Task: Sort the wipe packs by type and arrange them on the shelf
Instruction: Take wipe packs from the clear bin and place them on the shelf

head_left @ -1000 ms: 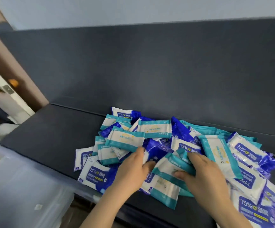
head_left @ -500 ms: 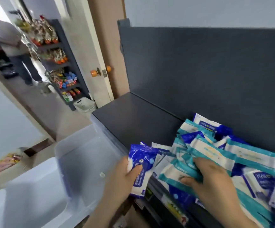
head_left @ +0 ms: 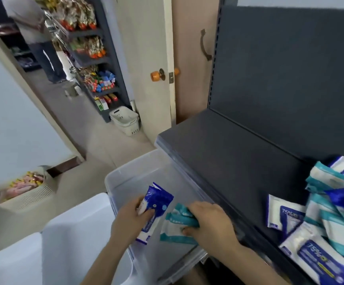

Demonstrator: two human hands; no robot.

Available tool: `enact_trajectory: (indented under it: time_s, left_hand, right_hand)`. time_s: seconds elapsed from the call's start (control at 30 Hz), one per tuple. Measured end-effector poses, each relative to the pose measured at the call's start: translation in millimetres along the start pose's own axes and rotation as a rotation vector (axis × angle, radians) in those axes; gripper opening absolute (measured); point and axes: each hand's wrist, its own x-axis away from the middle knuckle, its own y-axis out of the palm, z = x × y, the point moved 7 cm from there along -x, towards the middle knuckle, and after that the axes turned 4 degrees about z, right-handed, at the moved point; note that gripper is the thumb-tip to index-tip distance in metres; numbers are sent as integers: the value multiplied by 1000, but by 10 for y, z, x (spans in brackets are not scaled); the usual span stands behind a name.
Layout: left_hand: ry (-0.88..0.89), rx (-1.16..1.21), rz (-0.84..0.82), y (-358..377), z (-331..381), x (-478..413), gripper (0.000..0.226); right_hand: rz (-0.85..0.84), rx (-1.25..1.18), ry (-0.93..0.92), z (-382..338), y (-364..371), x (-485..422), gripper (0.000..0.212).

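Head cam: L hand curled round a blue wipe pack, thumb across its face, pack tilted. R hand grips a teal-striped wipe pack, fingers over its top edge, thumb under; poss. more than one pack, can't tell. Both packs just beside each other, over the clear plastic bin, which sits left of & below the dark shelf. Remaining packs, blue + teal mixed, lie in a heap on the shelf's right part, well apart from both hands. Bkgd: door w/ orange knob, white basket on floor.
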Motion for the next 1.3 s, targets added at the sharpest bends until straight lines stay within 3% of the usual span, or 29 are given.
enact_trajectory:
  time_s: [0.37, 0.5, 0.73, 0.83, 0.93, 1.13, 1.3]
  left_hand:
    - [1, -255, -377, 621, -781, -1229, 27]
    - [-1, -302, -512, 942, -971, -1364, 17]
    - [-30, -322, -502, 1099, -1198, -1447, 30]
    - [-27, -245, -336, 947, -1157, -1465, 47]
    - [-26, -103, -169, 787, -990, -1359, 41]
    - [96, 182, -124, 778, -442, -881, 24]
    - [403, 254, -143, 946, 392, -411, 20]
  right_hand:
    - [-343, 145, 116, 190, 1420, -843, 28]
    - [-424, 132, 142, 283, 1864, -970, 28]
    - [-481, 170, 6, 215, 2246, -1226, 34]
    - [-365, 127, 4, 238, 2138, -1218, 40]
    - [-184, 30, 65, 276, 1809, -1085, 40]
    - [217, -181, 170, 283, 822, -535, 28]
    - [619, -193, 241, 474, -111, 176, 28]
